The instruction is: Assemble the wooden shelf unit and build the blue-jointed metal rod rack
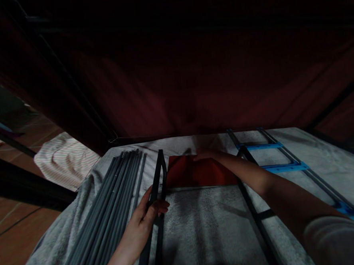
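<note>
My left hand (147, 214) is closed around the left side bar of a black metal frame (155, 189), thumb on the inner side. A red flat panel (194, 173) spans the far end of this frame, between its two side bars. My right arm reaches over the frame's right side, and my right hand (206, 154) is at the panel's far edge. The thumb side shows against the panel; the other fingers are dark and seem to be behind that edge.
Left of the frame lies a bundle of grey metal tubes (109, 208). Slim dark rails with blue crosspieces (287, 167) lie on the right. A grey blanket (206, 226) is underneath. Dark red fabric (192, 87) hangs behind, and a striped cloth (66, 159) lies at left.
</note>
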The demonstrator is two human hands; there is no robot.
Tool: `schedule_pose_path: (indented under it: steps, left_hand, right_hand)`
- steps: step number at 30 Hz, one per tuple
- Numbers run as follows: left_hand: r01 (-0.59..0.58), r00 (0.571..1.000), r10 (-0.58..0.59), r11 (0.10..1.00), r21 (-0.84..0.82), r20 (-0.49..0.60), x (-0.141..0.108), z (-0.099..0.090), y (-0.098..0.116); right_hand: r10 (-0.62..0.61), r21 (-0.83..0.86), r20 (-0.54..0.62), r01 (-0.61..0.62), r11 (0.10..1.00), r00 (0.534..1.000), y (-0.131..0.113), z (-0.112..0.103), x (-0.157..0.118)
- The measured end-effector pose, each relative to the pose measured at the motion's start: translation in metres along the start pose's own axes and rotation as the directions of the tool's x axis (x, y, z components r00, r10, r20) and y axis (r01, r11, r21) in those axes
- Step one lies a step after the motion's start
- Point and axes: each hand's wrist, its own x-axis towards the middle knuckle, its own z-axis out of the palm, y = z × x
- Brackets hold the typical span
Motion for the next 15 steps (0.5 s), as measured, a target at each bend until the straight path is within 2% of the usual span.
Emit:
schedule_pose_path:
  steps: [4, 8, 12, 15]
  left_hand:
    - [-0.005, 1.000, 0.005, 1.000, 0.014, 0.013, 0.000, 0.000, 0.000]
    - [-0.009, 1.000, 0.008, 0.999, 0.041, 0.026, 0.003, -0.001, -0.006]
    - [-0.044, 0.999, 0.046, 0.997, 0.070, -0.024, 0.009, -0.002, -0.017]
    - [-0.048, 0.998, 0.052, 0.995, 0.086, -0.044, 0.013, -0.002, -0.025]
  right_hand:
    - [0.026, 0.043, -0.001, -0.026, 0.999, 1.000, -0.003, -0.013, -0.008]
    - [-0.034, 0.058, 0.002, 0.034, 0.998, 0.999, -0.007, -0.032, -0.021]
    - [-0.126, 0.051, -0.027, 0.127, 0.991, 0.992, -0.015, -0.045, -0.051]
    - [-0.190, 0.040, -0.079, 0.194, 0.980, 0.978, -0.026, -0.045, -0.083]
